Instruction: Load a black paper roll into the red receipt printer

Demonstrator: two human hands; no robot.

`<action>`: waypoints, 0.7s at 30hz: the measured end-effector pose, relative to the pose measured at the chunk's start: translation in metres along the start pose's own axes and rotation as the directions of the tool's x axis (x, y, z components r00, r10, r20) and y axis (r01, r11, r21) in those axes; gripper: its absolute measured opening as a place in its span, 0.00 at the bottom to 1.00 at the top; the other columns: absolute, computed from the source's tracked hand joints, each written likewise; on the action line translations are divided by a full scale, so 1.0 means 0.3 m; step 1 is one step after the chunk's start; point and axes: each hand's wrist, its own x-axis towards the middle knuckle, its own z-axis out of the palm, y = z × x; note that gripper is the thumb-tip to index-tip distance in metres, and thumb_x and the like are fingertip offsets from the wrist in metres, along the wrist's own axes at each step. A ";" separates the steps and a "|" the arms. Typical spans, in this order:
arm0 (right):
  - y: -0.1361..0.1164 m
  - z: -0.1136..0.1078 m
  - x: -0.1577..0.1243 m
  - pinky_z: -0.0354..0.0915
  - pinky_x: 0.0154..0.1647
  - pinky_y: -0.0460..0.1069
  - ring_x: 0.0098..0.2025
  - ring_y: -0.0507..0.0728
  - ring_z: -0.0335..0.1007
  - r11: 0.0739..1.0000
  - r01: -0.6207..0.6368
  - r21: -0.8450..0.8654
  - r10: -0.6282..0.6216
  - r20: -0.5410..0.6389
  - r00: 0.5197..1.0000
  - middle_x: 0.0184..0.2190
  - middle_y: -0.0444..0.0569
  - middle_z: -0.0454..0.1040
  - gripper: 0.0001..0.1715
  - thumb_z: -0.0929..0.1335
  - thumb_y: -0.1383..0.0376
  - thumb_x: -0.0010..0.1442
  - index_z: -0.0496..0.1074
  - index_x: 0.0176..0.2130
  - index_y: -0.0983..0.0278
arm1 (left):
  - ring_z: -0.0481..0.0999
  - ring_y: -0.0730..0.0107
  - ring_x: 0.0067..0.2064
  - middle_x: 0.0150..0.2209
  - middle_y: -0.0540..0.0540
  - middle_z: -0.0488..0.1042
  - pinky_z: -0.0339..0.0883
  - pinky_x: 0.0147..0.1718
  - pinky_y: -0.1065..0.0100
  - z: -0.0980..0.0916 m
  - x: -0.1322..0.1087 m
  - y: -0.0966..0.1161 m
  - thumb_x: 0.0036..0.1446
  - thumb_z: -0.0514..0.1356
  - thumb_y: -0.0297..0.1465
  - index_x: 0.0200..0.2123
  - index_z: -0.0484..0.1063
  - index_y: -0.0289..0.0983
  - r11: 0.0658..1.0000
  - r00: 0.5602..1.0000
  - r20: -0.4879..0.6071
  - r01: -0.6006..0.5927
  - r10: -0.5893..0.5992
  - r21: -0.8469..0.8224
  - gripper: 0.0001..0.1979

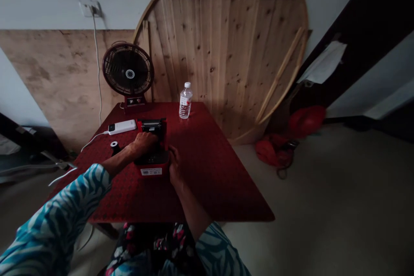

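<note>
A red and black label printer (151, 171) stands on the red table with its lid raised at the back and a white sticker on its front. My left hand (144, 144) reaches into its opening from the left, the fingers curled down. Whatever those fingers hold is hidden by the hand. Against the printer's right side, my right hand (175, 164) grips the casing with bent fingers. Left of the printer, near my left wrist, a small dark roll with a white end (114, 147) stands upright.
A white power bank (122, 127) with a cable lies behind the roll. Toward the back are a fan (129, 73) and a clear water bottle (185, 101). A round wooden tabletop (223, 47) leans on the wall. Red bags (274, 151) lie right of the table (213, 181).
</note>
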 end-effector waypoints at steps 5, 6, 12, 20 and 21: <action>-0.012 0.010 0.011 0.66 0.52 0.54 0.50 0.60 0.73 0.999 -0.028 0.020 0.028 -0.015 0.999 0.45 0.50 0.79 0.25 0.68 0.50 0.54 0.75 0.46 0.61 | 0.79 0.49 0.50 0.49 0.37 0.79 0.71 0.44 0.59 -0.054 -0.087 -0.008 0.57 0.63 0.30 0.50 0.77 0.38 0.999 0.997 -0.069 -0.022 0.024 0.035 0.16; -0.015 0.014 0.014 0.66 0.51 0.54 0.49 0.60 0.73 0.998 -0.055 0.038 0.056 -0.028 0.998 0.45 0.49 0.79 0.25 0.69 0.50 0.53 0.75 0.46 0.61 | 0.78 0.50 0.51 0.50 0.37 0.78 0.71 0.45 0.59 -0.062 -0.107 -0.008 0.58 0.63 0.31 0.52 0.76 0.38 0.999 0.993 -0.110 -0.030 0.033 0.026 0.17; -0.099 0.009 -0.032 0.67 0.48 0.53 0.46 0.59 0.72 0.997 -0.070 0.015 0.072 -0.158 0.985 0.42 0.48 0.79 0.23 0.69 0.49 0.55 0.73 0.45 0.60 | 0.76 0.54 0.47 0.43 0.41 0.76 0.70 0.47 0.58 -0.048 -0.181 0.016 0.56 0.65 0.31 0.48 0.75 0.37 0.974 0.829 -0.554 -0.185 0.083 -0.131 0.15; -0.301 -0.014 -0.152 0.70 0.49 0.55 0.47 0.60 0.74 0.995 0.086 -0.050 -0.087 -0.005 0.996 0.43 0.47 0.79 0.23 0.71 0.51 0.53 0.72 0.46 0.57 | 0.74 0.54 0.46 0.44 0.40 0.76 0.68 0.45 0.57 0.043 -0.211 0.174 0.61 0.60 0.30 0.50 0.74 0.40 0.932 0.746 -0.649 -0.325 0.149 -0.158 0.14; -0.311 -0.018 -0.151 0.70 0.48 0.55 0.46 0.60 0.74 0.998 0.056 -0.040 -0.057 -0.027 0.998 0.42 0.47 0.79 0.23 0.72 0.51 0.51 0.71 0.45 0.58 | 0.73 0.55 0.45 0.44 0.40 0.76 0.67 0.44 0.56 0.052 -0.215 0.197 0.62 0.59 0.29 0.50 0.74 0.40 0.931 0.752 -0.637 -0.332 0.166 -0.149 0.14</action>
